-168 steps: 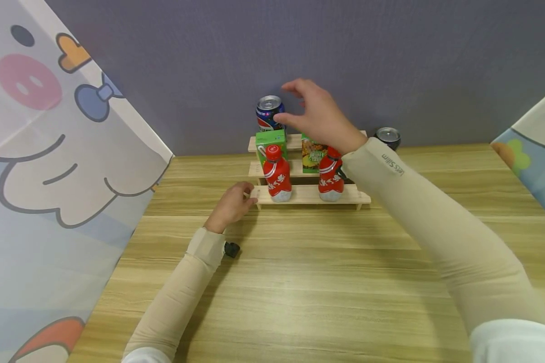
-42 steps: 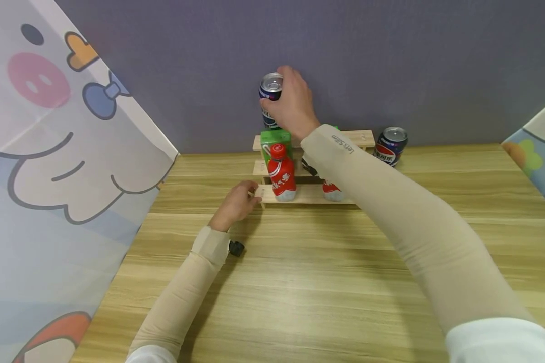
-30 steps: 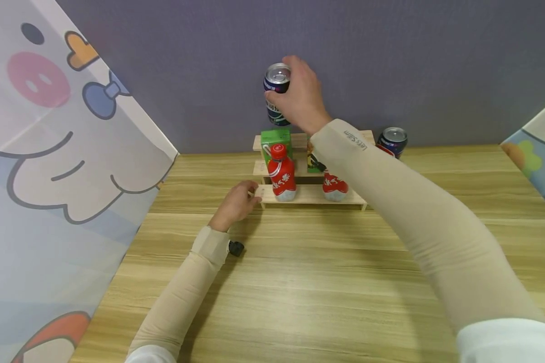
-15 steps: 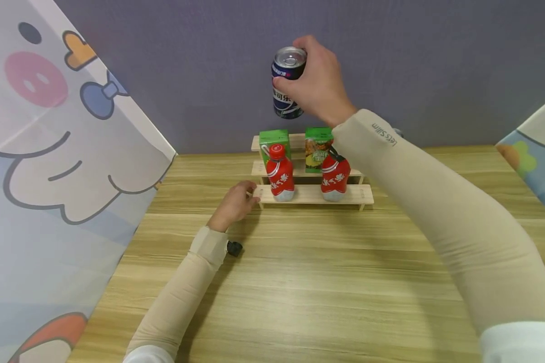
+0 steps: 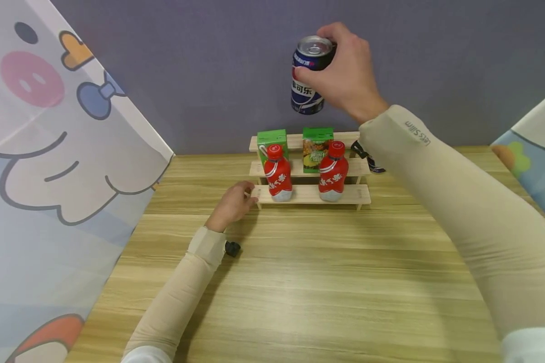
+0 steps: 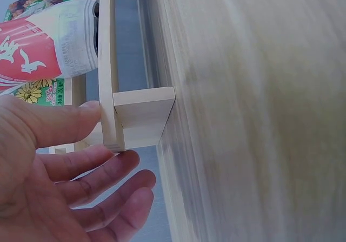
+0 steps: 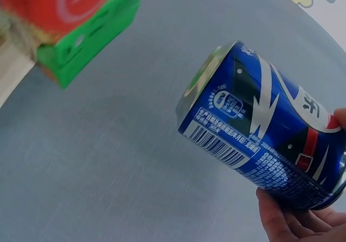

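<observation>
Left hand (image 5: 231, 205) pinching wooden rack (image 5: 304, 194), right hand (image 5: 351, 70) grasping blue can (image 5: 307, 93) in the air.
L to R: left thumb and index on left end of rack's lowest step, other fingers loosely bent; left red bottle (image 5: 278, 176) on that step, left green carton (image 5: 272, 137) behind it; blue can above rack, near-upright, apart from it; right green carton (image 5: 315, 148) behind right red bottle (image 5: 333, 174); thumb and fingers round can; second can (image 5: 376, 168) on surface (image 5: 295, 277), mostly hidden by sleeve (image 5: 440, 201).
</observation>
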A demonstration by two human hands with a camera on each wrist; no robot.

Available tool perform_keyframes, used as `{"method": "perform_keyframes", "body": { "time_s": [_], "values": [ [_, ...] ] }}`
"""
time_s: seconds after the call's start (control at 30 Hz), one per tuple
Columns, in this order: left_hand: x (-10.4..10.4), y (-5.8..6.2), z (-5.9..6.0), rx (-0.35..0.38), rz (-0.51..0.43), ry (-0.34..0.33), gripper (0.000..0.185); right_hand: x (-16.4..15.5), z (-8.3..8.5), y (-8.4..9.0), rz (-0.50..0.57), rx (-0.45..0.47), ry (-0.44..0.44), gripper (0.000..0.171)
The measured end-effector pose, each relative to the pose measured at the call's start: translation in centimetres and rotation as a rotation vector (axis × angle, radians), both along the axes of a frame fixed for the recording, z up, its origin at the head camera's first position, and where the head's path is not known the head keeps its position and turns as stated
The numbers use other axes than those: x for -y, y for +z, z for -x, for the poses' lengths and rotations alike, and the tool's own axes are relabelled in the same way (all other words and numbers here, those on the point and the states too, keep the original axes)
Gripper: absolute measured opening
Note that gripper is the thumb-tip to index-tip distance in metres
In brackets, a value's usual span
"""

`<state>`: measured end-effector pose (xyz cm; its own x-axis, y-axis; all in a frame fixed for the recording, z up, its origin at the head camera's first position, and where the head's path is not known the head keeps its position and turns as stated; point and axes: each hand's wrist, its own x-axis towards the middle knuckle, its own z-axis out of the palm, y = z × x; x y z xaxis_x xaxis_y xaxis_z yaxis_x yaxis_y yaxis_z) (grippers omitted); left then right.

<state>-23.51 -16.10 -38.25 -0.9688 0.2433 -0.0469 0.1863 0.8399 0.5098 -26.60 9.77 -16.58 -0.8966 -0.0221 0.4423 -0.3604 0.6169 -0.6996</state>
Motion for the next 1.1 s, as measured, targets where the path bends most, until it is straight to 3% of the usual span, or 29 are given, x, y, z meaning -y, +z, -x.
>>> {"method": "perform_keyframes", "body": {
  "time_s": [0.53,1.1],
  "values": [
    [0.2,0.1,-0.1,0.010,-0.005,0.008,0.041,-4.4,-0.9,-0.1,0.005,-0.008,-0.062,0.061],
    [0.5,0.4,-0.4,0.005,-0.006,0.007,0.042,-9.5,-2.1,-1.2,-0.085,0.021,-0.161,0.063]
  ]
}}
